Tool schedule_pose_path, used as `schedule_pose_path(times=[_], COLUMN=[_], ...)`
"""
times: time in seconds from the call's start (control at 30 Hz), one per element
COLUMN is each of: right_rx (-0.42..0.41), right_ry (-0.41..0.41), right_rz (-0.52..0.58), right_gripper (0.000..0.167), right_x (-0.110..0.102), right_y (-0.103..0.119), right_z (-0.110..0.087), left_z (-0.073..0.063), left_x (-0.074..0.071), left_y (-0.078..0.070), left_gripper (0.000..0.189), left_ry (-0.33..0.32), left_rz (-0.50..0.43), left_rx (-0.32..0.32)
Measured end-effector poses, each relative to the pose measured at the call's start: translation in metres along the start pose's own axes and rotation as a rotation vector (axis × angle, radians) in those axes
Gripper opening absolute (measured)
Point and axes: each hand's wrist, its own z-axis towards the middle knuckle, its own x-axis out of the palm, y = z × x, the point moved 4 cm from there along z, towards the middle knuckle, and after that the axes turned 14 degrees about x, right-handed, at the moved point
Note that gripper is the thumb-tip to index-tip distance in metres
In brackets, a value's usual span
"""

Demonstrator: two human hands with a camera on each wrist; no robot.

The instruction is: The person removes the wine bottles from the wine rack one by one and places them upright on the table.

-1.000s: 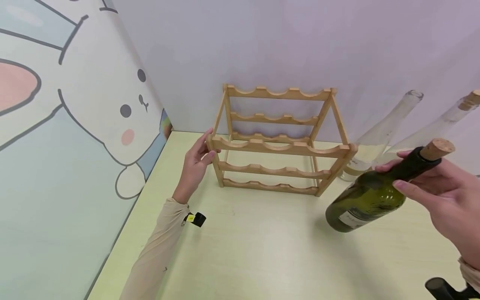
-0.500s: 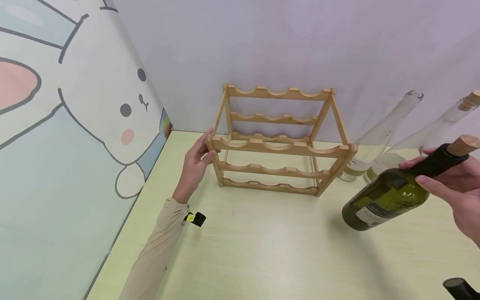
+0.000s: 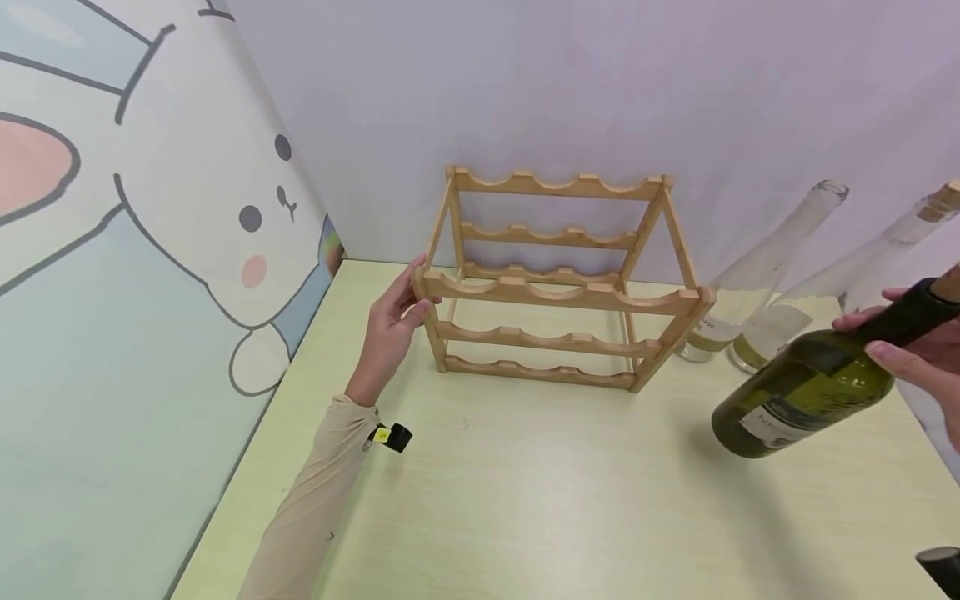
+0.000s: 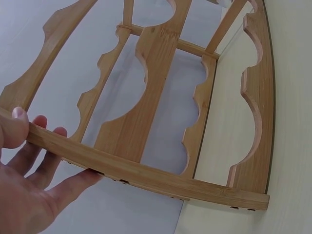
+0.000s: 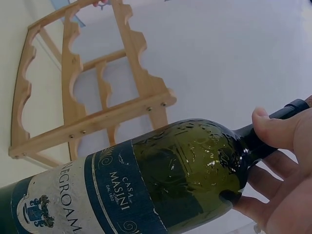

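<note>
A wooden wine rack (image 3: 555,296) with scalloped rails stands on the table near the back wall. At its left end my left hand (image 3: 393,321) grips the side post, thumb on one side and fingers on the other, as the left wrist view also shows. My right hand (image 3: 918,350) holds a green wine bottle (image 3: 802,396) by its dark neck, to the right of the rack. The bottle is tilted, base toward the lower left, its cork (image 3: 948,283) at the right edge of the view. In the right wrist view its label (image 5: 92,200) faces the camera.
Two clear glass bottles stand behind the green one: an uncorked bottle (image 3: 772,258) near the rack's right end and a corked bottle (image 3: 840,275) beside it. A wall with a rabbit drawing (image 3: 217,192) borders the table (image 3: 525,483) on the left.
My right hand has carried the green wine bottle to the right, away from the rack, baring more of the clear bottles' bases. My left hand and the rack have stayed in place.
</note>
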Motion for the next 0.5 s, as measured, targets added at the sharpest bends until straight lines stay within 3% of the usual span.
schedule_pose_path(times=[0.4,0.5], right_rx=[-0.076,-0.091], right_ry=[0.185,0.195], right_rz=[0.166,0.164], right_gripper=[0.053,0.055], right_x=[-0.036,-0.065], right_y=[-0.012,-0.03], right_z=[0.011,0.019], left_z=[0.0,0.0], left_x=[0.001,0.002], left_y=[0.0,-0.001], left_gripper=[0.055,0.055], left_ry=[-0.009,-0.013], left_rz=[0.016,0.041], left_rx=[0.01,0.017])
